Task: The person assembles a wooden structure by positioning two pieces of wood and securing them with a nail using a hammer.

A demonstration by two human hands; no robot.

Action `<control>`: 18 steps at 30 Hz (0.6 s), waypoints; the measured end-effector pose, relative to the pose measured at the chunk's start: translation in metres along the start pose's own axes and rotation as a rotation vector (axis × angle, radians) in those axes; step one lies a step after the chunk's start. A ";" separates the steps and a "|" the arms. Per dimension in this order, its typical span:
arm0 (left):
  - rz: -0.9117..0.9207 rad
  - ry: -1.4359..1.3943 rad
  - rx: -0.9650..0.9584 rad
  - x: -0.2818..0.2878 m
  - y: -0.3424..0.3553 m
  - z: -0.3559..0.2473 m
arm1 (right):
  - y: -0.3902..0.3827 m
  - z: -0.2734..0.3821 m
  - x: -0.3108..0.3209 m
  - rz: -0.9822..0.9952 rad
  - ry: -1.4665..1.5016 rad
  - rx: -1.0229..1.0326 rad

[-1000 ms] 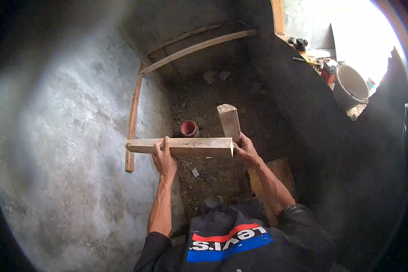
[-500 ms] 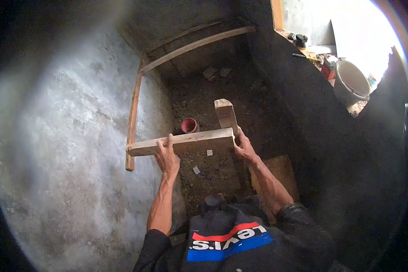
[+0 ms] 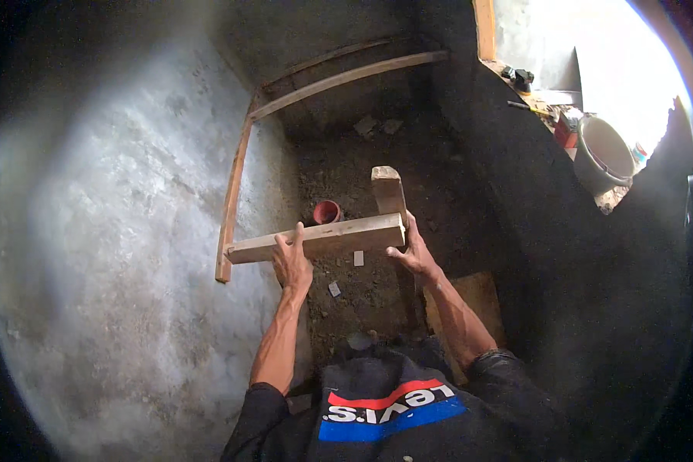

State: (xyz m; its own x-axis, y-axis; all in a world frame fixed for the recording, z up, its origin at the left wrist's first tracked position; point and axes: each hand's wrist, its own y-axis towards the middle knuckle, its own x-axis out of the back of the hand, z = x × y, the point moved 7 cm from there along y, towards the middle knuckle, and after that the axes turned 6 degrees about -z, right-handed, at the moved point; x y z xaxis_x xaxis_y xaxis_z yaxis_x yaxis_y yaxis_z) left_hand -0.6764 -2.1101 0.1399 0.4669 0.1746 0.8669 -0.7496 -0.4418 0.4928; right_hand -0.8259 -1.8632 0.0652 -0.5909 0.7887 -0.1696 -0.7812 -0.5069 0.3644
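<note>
A short wooden beam (image 3: 323, 238) lies level in front of me. Its left end meets the wooden strip (image 3: 237, 185) along the grey wall. My left hand (image 3: 292, 264) grips the beam left of its middle, one finger reaching over the top edge; its other fingers are partly hidden. Behind the beam's right end rises a thick wooden post (image 3: 387, 190) with a rough, pale top. My right hand (image 3: 417, 252) is wrapped around the post just below that end, thumb on the near side, fingers along the right side.
Across the far end runs another wooden rail (image 3: 346, 82). A red pail (image 3: 327, 212) and two small pale pieces lie on the dirt floor beyond and below the beam. At the upper right, a ledge holds a grey bucket (image 3: 603, 158) and tools. A board (image 3: 470, 308) leans near my right forearm.
The view has shifted slightly. My right thumb has moved away from the beam's end and now sticks out to the left beneath it. My left hand keeps its hold on the beam.
</note>
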 end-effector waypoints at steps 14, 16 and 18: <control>0.010 -0.067 -0.007 -0.013 -0.001 -0.001 | 0.000 0.000 0.011 -0.105 -0.074 -0.083; -0.005 -0.079 0.009 -0.012 -0.002 -0.001 | 0.000 -0.005 0.015 -0.098 -0.139 -0.071; -0.090 -0.130 0.006 -0.011 -0.004 0.004 | -0.005 -0.003 0.016 -0.109 -0.144 -0.060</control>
State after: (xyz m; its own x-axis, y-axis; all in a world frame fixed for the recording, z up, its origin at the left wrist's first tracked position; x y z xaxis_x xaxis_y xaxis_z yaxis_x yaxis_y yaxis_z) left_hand -0.6762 -2.1135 0.1281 0.5891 0.0991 0.8019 -0.6991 -0.4351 0.5674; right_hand -0.8324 -1.8495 0.0580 -0.4704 0.8796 -0.0711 -0.8523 -0.4319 0.2950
